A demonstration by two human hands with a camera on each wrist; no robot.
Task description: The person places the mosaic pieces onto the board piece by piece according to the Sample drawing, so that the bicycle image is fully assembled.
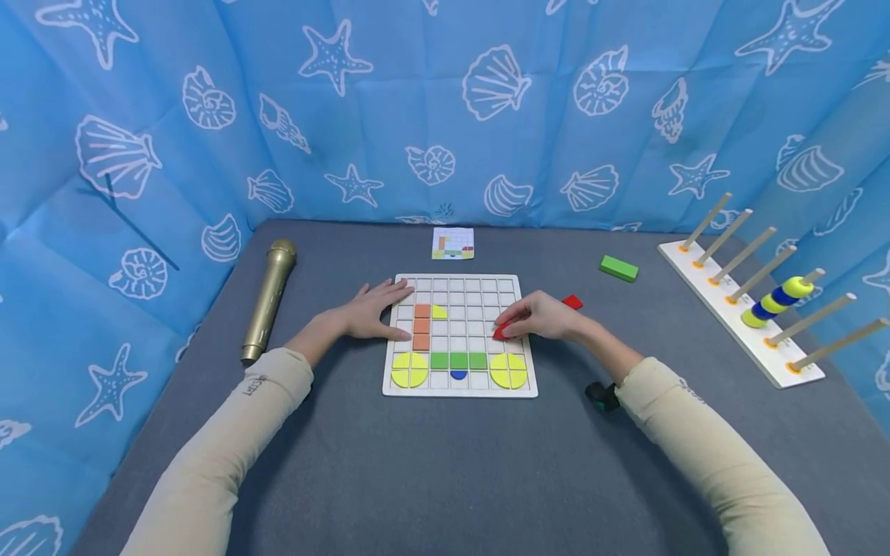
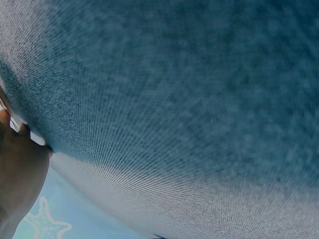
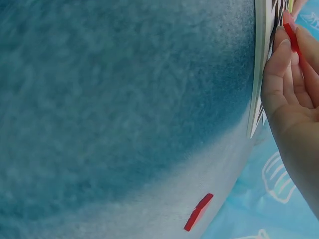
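A white grid board (image 1: pixel 445 390) lies on the table with flat coloured tiles in its cells. Orange squares (image 1: pixel 421 327) form a column at the left, with a yellow quarter-round tile (image 1: pixel 439 312) beside the top one. Green squares (image 1: pixel 459 361) run in a row between two yellow circles (image 1: pixel 409 370), above a blue half-round tile (image 1: pixel 459 374). My left hand (image 1: pixel 371 310) rests with fingers spread on the board's left edge. Over the right side of the board, my right hand (image 1: pixel 538 315) pinches a red tile (image 3: pixel 292 38) between thumb and fingers. Another red tile (image 1: pixel 573 302) lies right of the board.
A printed pattern card (image 1: pixel 453 243) lies behind the board. At left is a gold microphone (image 1: pixel 270 297); at right, a green block (image 1: pixel 619 269) and a white peg stand (image 1: pixel 740 313) with yellow and blue beads (image 1: pixel 775 301). A dark object (image 1: pixel 601 395) sits by the right sleeve.
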